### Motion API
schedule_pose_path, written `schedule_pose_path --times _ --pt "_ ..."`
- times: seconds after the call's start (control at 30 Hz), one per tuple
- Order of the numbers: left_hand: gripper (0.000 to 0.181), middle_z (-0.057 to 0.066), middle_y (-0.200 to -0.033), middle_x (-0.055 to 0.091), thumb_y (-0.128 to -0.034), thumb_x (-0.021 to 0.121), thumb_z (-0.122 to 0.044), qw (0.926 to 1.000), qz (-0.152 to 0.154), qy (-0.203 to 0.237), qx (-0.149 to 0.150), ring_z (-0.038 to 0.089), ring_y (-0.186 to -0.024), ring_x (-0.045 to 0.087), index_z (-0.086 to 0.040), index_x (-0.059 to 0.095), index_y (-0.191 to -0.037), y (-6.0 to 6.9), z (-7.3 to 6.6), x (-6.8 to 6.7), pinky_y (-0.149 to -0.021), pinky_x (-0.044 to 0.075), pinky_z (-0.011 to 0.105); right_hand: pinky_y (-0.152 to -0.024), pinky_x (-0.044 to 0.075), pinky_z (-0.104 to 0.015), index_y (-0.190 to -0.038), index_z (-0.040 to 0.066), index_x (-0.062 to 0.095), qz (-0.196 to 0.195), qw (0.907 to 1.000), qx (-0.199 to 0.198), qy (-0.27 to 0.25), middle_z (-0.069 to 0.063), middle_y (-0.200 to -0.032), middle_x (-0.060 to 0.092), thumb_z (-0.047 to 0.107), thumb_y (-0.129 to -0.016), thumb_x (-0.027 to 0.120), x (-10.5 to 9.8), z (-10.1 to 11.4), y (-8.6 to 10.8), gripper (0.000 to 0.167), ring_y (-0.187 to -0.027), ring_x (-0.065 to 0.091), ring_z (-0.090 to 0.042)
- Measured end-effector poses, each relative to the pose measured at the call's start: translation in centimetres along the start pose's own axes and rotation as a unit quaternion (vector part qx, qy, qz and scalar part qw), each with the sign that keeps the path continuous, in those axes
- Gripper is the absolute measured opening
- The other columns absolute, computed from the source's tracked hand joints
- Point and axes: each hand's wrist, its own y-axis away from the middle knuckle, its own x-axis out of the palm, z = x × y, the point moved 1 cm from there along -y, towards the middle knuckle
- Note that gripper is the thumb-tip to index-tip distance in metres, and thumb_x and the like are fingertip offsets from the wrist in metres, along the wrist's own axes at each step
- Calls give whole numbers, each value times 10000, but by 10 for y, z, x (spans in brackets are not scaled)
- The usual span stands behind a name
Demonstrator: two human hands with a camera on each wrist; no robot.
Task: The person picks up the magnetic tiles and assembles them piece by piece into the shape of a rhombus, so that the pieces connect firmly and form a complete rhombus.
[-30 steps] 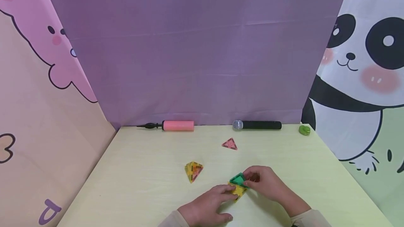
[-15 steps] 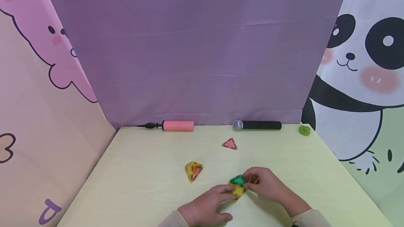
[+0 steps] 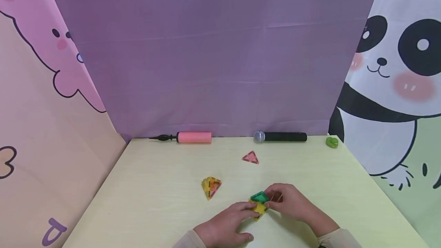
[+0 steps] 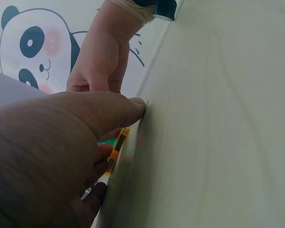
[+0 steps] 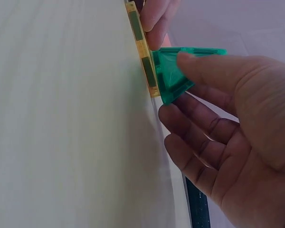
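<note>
My right hand (image 3: 289,201) pinches a green triangular magnetic tile (image 3: 259,197) between thumb and fingers. In the right wrist view the green tile (image 5: 173,73) stands tilted up, its lower edge against a yellow triangular magnetic tile (image 5: 145,57). That yellow tile (image 3: 259,211) lies flat on the table in the head view. Extended fingertips of my left hand (image 3: 227,223) rest on it, with the thumb apart on the near side. In the left wrist view, the left hand (image 4: 47,147) hides most of both tiles.
A small yellow and pink tile pyramid (image 3: 211,187) stands left of the hands. Farther back lies a pink triangular tile (image 3: 250,157). Along the table's far edge are a pink hand pump (image 3: 193,137), a black microphone (image 3: 282,136) and a small green object (image 3: 332,142).
The green tile has tipped more upright, and my right hand has shifted slightly nearer. My left hand stays on the yellow tile.
</note>
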Motion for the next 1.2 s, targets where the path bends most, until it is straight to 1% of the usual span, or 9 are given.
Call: schedule_pose_path --times 0.23,0.37,0.47,0.6,0.73,0.87,0.93,1.1,1.2 --pt "572 -86 -1622 382 -994 725 -423 10000 -47 53 66 110 -1474 366 -279 545 -1518 0 1 1 -1137 420 312 -761 563 -281 -1120 187 755 44 9999 -24 -94 85 -992 698 356 -942 801 -4 0 1 250 -881 652 -131" --pt "571 -80 -1619 385 -995 727 -414 9999 -73 50 110 110 -1471 367 -271 546 -1517 1 1 1 -1137 419 307 -782 562 -287 -1133 188 754 -100 9999 -89 -18 84 -1008 701 396 -943 791 -8 1 2 284 -902 659 -126" --pt "575 -84 -1623 378 -995 725 -418 9999 -68 59 106 108 -1475 360 -275 542 -1521 1 1 1 -1138 417 308 -792 563 -288 -1138 194 753 -202 9998 -54 36 86 -1025 703 408 -946 785 -10 1 2 289 -915 664 -130" --pt "574 -94 -1626 373 -995 725 -418 9999 -60 102 87 102 -1477 354 -282 541 -1522 1 1 1 -1139 416 306 -800 559 -286 -1159 160 750 -268 9996 25 59 85 -1053 703 397 -959 772 -14 -1 0 311 -933 660 -134" --pt "568 -97 -1626 371 -994 725 -418 9999 -89 86 49 104 -1481 346 -285 547 -1516 1 0 0 -1142 414 309 -797 555 -288 -1171 116 746 -403 9991 47 133 88 -1040 712 382 -971 763 -19 -5 -4 333 -926 655 -125" --pt "556 -115 -1623 364 -996 720 -426 9999 -61 105 -99 97 -1482 337 -305 549 -1511 1 0 -1 -1146 414 317 -778 548 -286 -1143 109 755 -576 9979 107 260 98 -1007 712 374 -971 765 -25 -10 -9 316 -901 647 -132" --pt "545 -122 -1619 368 -998 719 -424 9998 -46 123 -146 95 -1479 339 -312 554 -1505 1 0 -1 -1147 414 318 -769 544 -286 -1130 114 760 -631 9974 205 296 94 -989 708 364 -970 766 -29 -12 -12 297 -892 642 -151" --pt "504 -119 -1596 399 -993 729 -403 9997 -145 133 -148 98 -1468 354 -300 592 -1467 1 3 -2 -1149 410 315 -751 539 -298 -1122 107 759 -728 9962 290 367 78 -979 705 320 -973 770 -35 -19 -20 261 -881 634 -167" --pt "480 -126 -1584 411 -995 728 -396 9996 -205 147 -152 92 -1462 359 -298 608 -1449 1 6 -3 -1149 409 312 -743 541 -305 -1124 90 754 -792 9960 222 361 57 -994 711 287 -962 787 -38 -21 -25 258 -880 642 -166"
